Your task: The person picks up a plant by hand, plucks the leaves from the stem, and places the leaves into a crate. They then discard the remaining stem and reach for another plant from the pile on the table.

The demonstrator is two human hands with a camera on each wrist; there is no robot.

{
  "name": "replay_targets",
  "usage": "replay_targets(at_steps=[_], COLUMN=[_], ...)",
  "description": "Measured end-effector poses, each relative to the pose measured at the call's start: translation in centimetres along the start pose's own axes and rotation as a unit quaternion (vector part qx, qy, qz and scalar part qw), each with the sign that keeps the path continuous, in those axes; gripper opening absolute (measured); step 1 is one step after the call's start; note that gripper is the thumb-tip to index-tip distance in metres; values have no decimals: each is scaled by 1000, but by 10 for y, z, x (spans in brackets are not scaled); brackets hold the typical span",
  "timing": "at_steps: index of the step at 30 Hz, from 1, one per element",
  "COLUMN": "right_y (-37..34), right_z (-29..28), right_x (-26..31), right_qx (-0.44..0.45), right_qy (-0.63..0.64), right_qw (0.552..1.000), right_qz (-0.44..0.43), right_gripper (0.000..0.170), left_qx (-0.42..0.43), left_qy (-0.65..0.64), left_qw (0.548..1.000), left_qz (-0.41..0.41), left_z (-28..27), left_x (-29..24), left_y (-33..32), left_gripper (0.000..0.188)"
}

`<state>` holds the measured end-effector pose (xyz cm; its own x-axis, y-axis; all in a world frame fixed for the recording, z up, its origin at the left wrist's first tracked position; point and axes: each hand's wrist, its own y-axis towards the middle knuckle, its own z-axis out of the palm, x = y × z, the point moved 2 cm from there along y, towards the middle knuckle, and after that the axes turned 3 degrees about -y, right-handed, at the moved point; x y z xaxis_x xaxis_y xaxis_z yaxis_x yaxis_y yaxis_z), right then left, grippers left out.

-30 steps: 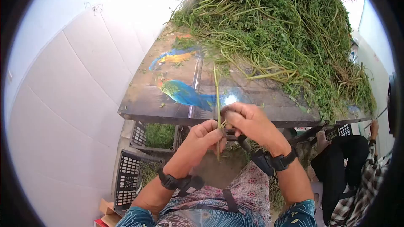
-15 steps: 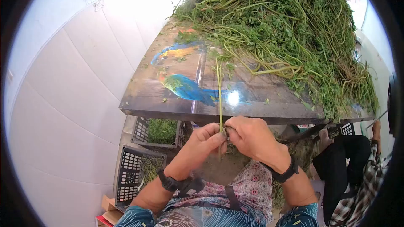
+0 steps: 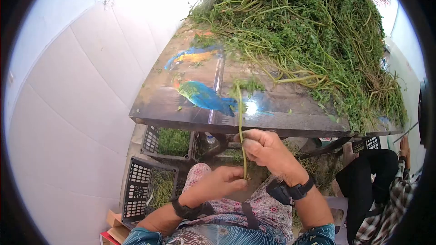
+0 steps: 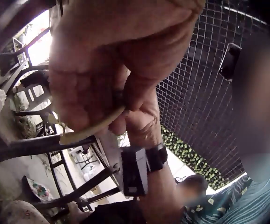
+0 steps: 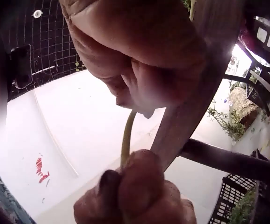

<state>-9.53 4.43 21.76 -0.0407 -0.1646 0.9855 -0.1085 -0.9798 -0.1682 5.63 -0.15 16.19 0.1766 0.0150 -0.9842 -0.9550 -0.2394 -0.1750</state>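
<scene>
A long, thin green stem (image 3: 240, 114) stands nearly upright in front of me, with a leafy top over the table's front edge. My left hand (image 3: 217, 184) pinches its lower end between thumb and fingers. Higher up, my right hand (image 3: 267, 153) pinches the stem partway along, its fingers curled. Between the two hands a short length of the stem (image 5: 127, 135) shows in the right wrist view. From the left wrist, a pale, slightly bent piece of stem (image 4: 95, 128) sticks out beside the thumb.
A big heap of leafy greens (image 3: 299, 27) covers much of the parrot-painted table (image 3: 163, 97). Black crates (image 3: 138, 190) with cut greens stand below at left. Another person in dark trousers (image 3: 370, 186) sits at the right.
My left hand has moved down along the stem to its lower end, away from the right hand. The stem's top has dropped lower over the table.
</scene>
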Motion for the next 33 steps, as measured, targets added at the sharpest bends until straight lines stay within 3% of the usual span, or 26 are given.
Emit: replay_targets(at_steps=[1,4,7,11,17,20,21,24,28,33], right_y=[0,0,-1,-9,-32,-46,-50,-68,-83,-85], right_z=[-1,-2,2,23,17,-1,-7,-22,-28,-14], right_x=[-3,-12,-35,-51,-48,-56,-64,-71,-74,-88], right_qx=[-22,-40,-17,41,-14,-51,-60,-129,-144,-121], right_qy=[-52,-42,-139,-115,-137,-122,-41,146,317,280], right_qw=[998,997,988,990,989,991,997,979,937,952], right_qz=[-21,-44,-71,-68,-46,0,32,53,-7,0], right_gripper=[22,22,23,22,21,20,18,16,14,13], left_qx=[7,-168,-230,-192,-196,-200,-213,-155,-117,-63], left_qy=[9,-1,-89,-165,-157,-104,-45,175,194,181], left_qw=[1000,983,962,964,958,968,972,957,966,978], left_qz=[3,69,115,84,141,114,89,174,128,78], left_z=[1,-5,-28,-26,-12,-9,-6,5,18,24], left_x=[4,-2,-13,-35,-34,-40,-39,-45,-32,-17], left_y=[1,0,6,12,16,10,9,5,10,12], left_gripper=[22,28,29,25,8,5,9,18,20,17])
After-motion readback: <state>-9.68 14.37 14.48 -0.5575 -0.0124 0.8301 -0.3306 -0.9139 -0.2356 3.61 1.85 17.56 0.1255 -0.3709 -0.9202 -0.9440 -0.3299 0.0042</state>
